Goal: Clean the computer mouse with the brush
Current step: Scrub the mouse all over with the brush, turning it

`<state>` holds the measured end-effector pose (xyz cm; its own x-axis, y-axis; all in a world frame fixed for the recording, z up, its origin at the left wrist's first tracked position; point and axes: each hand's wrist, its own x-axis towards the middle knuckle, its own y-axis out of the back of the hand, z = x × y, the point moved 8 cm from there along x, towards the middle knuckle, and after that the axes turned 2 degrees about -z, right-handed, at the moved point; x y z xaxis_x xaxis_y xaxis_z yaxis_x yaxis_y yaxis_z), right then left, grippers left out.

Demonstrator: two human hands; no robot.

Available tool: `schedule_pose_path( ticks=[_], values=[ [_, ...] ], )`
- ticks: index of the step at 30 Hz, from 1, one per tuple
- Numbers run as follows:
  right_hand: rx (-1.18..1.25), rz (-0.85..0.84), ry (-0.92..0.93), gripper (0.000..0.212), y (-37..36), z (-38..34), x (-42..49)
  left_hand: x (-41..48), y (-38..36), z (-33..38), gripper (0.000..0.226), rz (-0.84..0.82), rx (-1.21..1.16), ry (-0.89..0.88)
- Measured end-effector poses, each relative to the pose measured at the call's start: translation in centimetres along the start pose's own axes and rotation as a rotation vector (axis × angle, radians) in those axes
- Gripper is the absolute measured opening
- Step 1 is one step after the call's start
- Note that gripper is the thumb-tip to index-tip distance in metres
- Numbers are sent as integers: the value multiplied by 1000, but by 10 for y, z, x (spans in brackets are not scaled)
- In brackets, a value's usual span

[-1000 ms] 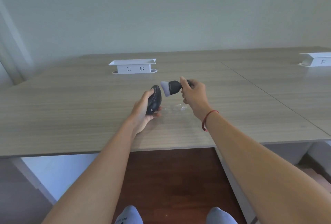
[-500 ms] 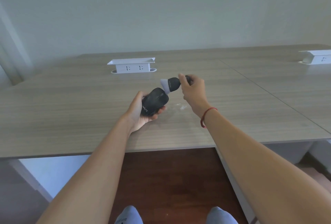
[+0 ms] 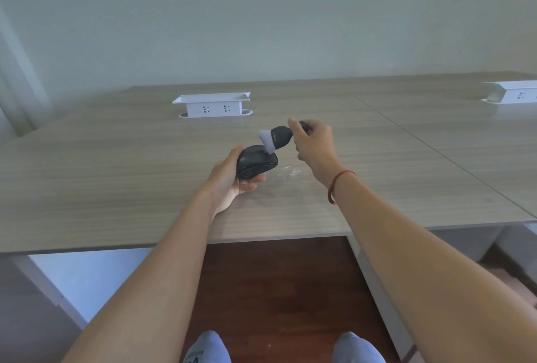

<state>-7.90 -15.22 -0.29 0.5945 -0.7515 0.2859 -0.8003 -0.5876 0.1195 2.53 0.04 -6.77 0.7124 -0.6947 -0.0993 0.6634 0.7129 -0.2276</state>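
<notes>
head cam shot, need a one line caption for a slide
Left hand holds a black computer mouse above the desk while the right hand sets the brush bristles on it.

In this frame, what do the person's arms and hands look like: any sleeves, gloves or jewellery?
Both forearms are bare, with no sleeves in view and no gloves. The right hand has a thin red string bracelet at the wrist. The left hand and its wrist show no ring, watch or band.

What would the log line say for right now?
left hand: holds mouse above table | right hand: holds brush | bristles touching mouse top | step: brushing
</notes>
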Motion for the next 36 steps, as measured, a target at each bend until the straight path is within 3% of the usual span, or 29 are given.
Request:
schedule_pose_path(
  ticks=[3, 8, 11, 17, 22, 27, 29, 33, 36],
  values=[
    [67, -83, -37, 25, -8, 6, -5, 2, 2, 1, 35, 76, 13, -38],
    [-79, 122, -95, 26, 19, 36, -7, 4, 7, 2, 39, 147, 39, -96],
    [-12, 145, -46, 27, 23, 23, -8, 4, 8, 2, 39, 164, 33, -98],
    [75, -121, -74, 26, -9, 8, -9, 2, 8, 2, 37, 163, 28, -105],
    [-50, 104, -29, 42, 13, 19, -3, 1, 5, 1, 36, 109, -62, -91],
    [16, 30, 108, 55, -2, -12, -4, 0, 3, 0, 24, 69, -139, -65],
    [-64, 9, 135, 52, -7, -14, -5, 1, 3, 1, 21, 74, -128, -65],
    [-135, 171, 114, 35, 13, -1, -7, 2, 6, 1, 23, 100, -123, -80],
    [-83, 152, 133, 41, 12, -11, -6, 5, 6, 1, 15, 61, -97, -106]
  ],
)
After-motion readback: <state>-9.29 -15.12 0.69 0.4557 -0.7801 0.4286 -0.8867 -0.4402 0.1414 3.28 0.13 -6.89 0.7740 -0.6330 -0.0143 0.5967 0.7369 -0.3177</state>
